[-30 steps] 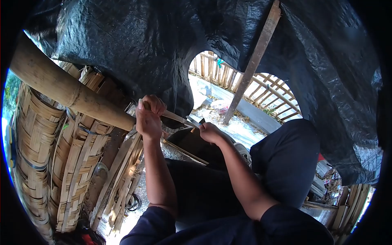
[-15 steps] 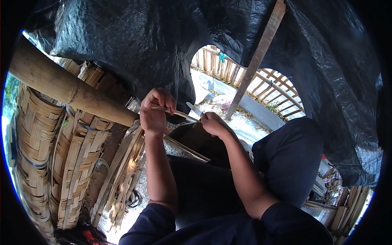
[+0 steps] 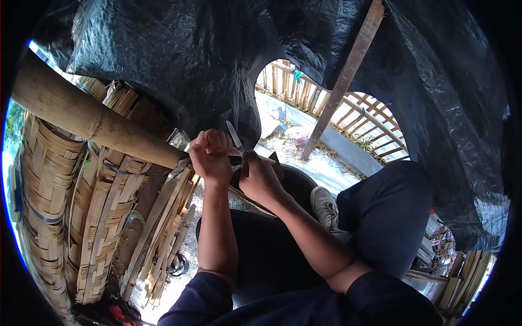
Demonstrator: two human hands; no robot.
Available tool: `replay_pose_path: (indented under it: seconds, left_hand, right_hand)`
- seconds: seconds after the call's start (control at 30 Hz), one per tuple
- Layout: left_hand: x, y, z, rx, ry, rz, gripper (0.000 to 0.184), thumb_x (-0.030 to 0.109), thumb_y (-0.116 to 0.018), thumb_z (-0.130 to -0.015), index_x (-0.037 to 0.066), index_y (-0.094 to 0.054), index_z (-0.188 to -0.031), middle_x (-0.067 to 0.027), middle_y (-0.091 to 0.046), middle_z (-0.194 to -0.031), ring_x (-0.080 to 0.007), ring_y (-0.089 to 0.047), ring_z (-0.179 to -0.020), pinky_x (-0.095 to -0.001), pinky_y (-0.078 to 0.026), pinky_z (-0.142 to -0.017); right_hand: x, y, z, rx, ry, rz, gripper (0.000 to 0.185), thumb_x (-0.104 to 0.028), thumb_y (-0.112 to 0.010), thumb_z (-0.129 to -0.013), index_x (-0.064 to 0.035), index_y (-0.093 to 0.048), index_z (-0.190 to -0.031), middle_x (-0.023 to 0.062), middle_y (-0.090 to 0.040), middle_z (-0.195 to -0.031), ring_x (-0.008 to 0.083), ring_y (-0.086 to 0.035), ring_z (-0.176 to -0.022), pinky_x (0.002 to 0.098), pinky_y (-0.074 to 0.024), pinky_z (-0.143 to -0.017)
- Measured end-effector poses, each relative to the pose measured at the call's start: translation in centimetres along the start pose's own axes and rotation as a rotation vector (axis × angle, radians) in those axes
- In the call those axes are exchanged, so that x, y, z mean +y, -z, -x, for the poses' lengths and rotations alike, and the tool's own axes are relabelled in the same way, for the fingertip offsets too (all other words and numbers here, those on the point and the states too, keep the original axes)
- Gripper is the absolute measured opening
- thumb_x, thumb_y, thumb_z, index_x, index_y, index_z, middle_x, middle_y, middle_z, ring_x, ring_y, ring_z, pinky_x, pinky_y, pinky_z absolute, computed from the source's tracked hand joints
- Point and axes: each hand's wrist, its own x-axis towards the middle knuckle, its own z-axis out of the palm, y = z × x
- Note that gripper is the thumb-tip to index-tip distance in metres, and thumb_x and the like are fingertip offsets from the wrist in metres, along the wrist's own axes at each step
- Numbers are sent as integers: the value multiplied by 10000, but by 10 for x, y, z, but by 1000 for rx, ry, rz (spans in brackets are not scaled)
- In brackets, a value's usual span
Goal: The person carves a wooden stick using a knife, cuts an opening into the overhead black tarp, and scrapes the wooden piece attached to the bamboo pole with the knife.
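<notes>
The left hand is closed around a thin bamboo strip that runs across to the right hand. The right grips a knife, blade just beside the left.

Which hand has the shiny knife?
The right hand: the slim silver metal knife pokes out of its grip. The left hand has no knife; it grips a narrow pale wood-like strip.
</notes>
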Motion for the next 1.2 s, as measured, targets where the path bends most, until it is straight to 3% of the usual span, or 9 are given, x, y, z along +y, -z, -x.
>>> replay_pose_path:
  seconds: [0.1, 0.33, 0.63, 0.7, 0.9, 1.0, 1.07, 1.17, 1.2]
  left_hand:
    - [3, 1, 0, -6, 7, -20, 330, 290, -415, -830, 132, -247, -595, 28, -223, -552, -99, -186, -531, -296, -172, -503]
    - [-3, 1, -1, -26, -2, -16, 387, 326, -407, -863, 116, -237, -586, 28, -206, -549, -94, -201, -502, -294, -161, -478]
    - [1, 5, -9, 111, -94, -11, 387, 351, -375, -877, 133, -230, -592, 21, -216, -529, -100, -160, -493, -288, -152, -469]
    - [3, 17, -10, 107, -138, -60, 384, 360, -353, -891, 140, -235, -599, 20, -205, -535, -106, -133, -496, -297, -148, -471]
    - [10, 25, -15, 122, -54, 44, 366, 348, -366, -863, 138, -239, -591, 22, -207, -502, -99, -146, -482, -290, -147, -462]
    - [11, 33, -10, 149, -71, 11, 369, 352, -368, -865, 137, -245, -592, 26, -205, -502, -101, -146, -480, -291, -147, -462]
    - [12, 34, -12, 157, -85, 13, 372, 355, -368, -868, 136, -249, -592, 28, -205, -503, -101, -147, -479, -293, -147, -462]
    - [12, 31, -17, 139, -67, 67, 385, 370, -367, -873, 132, -253, -592, 27, -202, -503, -103, -144, -477, -295, -148, -463]
    - [10, 28, -17, 83, -63, 56, 394, 381, -368, -874, 130, -253, -593, 28, -199, -504, -104, -142, -476, -297, -148, -462]
  right_hand:
    - [9, -7, 1, 66, 108, -46, 91, 9, -495, -822, 55, -496, -901, 273, -577, -705, 422, -619, -724, 463, -456, -622]
    - [2, -3, 3, 85, 69, -80, 95, 11, -500, -815, 58, -500, -898, 290, -585, -726, 434, -620, -743, 462, -470, -649]
    - [54, -34, -12, 86, -26, 93, 73, -16, -486, -878, 54, -467, -879, 287, -564, -628, 453, -608, -629, 485, -455, -516]
    - [83, -41, -19, 97, 153, -5, 138, -87, -461, -935, 49, -461, -962, 275, -593, -655, 445, -633, -675, 514, -505, -581]
    - [3, -31, -3, 79, 150, -51, 81, 47, -498, -819, 80, -494, -893, 297, -588, -663, 425, -639, -653, 476, -519, -571]
    - [42, -44, -6, 77, 151, 23, 211, 50, -502, -768, 75, -529, -976, 275, -618, -740, 395, -655, -713, 447, -548, -643]
    - [98, -57, -15, 73, -18, 217, 166, -60, -487, -862, 85, -511, -939, 286, -613, -702, 406, -651, -676, 453, -538, -596]
    - [103, -52, -25, -7, 86, 270, 217, -101, -487, -866, 100, -515, -943, 291, -614, -705, 400, -656, -694, 449, -535, -591]
    - [65, -40, -20, -43, 43, 108, 205, -95, -500, -848, 96, -511, -922, 289, -608, -692, 410, -651, -691, 476, -522, -595]
